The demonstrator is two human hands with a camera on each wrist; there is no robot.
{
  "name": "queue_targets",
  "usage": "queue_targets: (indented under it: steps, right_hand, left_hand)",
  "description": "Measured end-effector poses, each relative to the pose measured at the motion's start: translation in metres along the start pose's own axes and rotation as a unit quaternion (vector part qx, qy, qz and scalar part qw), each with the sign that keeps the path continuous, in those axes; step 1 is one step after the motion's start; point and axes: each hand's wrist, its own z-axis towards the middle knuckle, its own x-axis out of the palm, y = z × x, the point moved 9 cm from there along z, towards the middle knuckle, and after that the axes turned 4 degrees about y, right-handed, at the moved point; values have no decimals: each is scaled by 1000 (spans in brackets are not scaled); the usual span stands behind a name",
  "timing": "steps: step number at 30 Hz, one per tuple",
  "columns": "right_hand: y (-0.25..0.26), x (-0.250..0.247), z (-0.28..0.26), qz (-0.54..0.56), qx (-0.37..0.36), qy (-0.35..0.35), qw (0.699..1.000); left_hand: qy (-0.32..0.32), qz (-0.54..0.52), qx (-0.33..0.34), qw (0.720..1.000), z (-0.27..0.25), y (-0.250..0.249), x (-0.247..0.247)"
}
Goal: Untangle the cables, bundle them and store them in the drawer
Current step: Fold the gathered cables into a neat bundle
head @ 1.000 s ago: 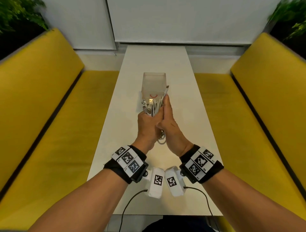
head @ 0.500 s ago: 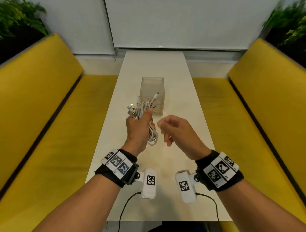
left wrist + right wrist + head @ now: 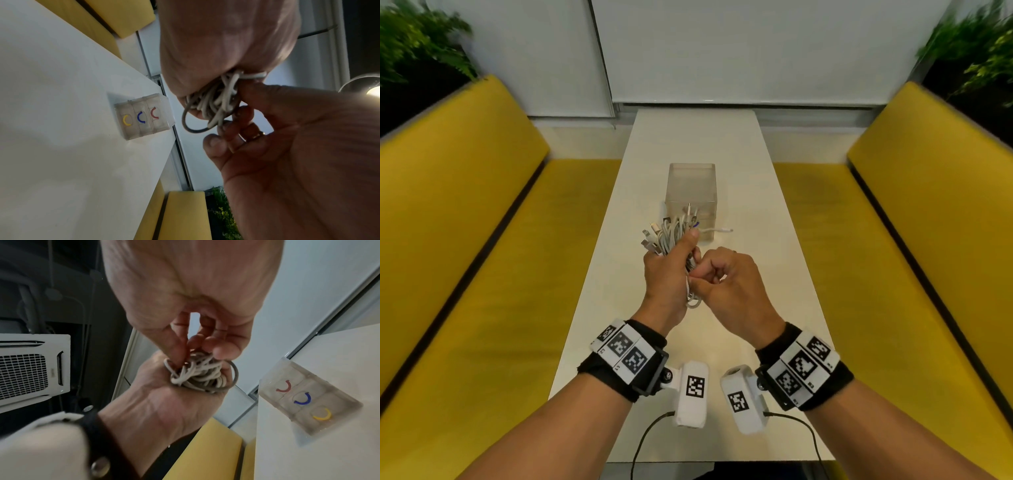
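Bundling step: gathered cables held above the bench, drawers not yet opened.

The left hand (image 3: 666,274) has its grip clenched round the bunch of white and grey cables (image 3: 671,236). The right hand (image 3: 726,284), fingers curled, pinches a loop at the bunch's underside. Next, probably tidying stray loops, then opening the translucent plastic three-drawer box (image 3: 691,192).
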Motion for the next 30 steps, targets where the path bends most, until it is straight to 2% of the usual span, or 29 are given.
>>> queue_targets:
  steps: [3, 7, 9, 11, 13, 15, 17, 23, 27, 30]
  right_hand:
    - [-5, 3, 3, -3, 20, 25, 999]
    - [-3, 7, 2, -113, 11, 43, 993]
    - [-4, 10, 4, -129, 8, 70, 989]
    - [-3, 11, 4, -78, 10, 113, 990]
    - [-6, 8, 2, 25, 40, 136, 990]
    - [-12, 3, 1, 75, 82, 116, 987]
    - [-14, 3, 1, 58, 89, 95, 990]
    - [-4, 1, 9, 5, 31, 63, 998]
    - [7, 1, 5, -109, -28, -1, 994]
    - [10, 9, 3, -168, -54, 18, 984]
  left_hand:
    - [5, 14, -3, 1000, -2, 7, -4]
    - [11, 46, 24, 999, -4, 8, -3]
    - [1, 66, 38, 997, -4, 5, -7]
    - [-28, 69, 40, 996, -1, 2, -15]
    - [-59, 65, 34, 996, 5, 1, -26]
    - [-67, 65, 33, 995, 6, 0, -28]
    - [-60, 60, 31, 996, 4, 2, -26]
    - [-29, -30, -8, 999, 0, 10, -18]
    - [-33, 16, 28, 999, -1, 0, -12]
    - [-44, 45, 46, 997, 1, -2, -13]
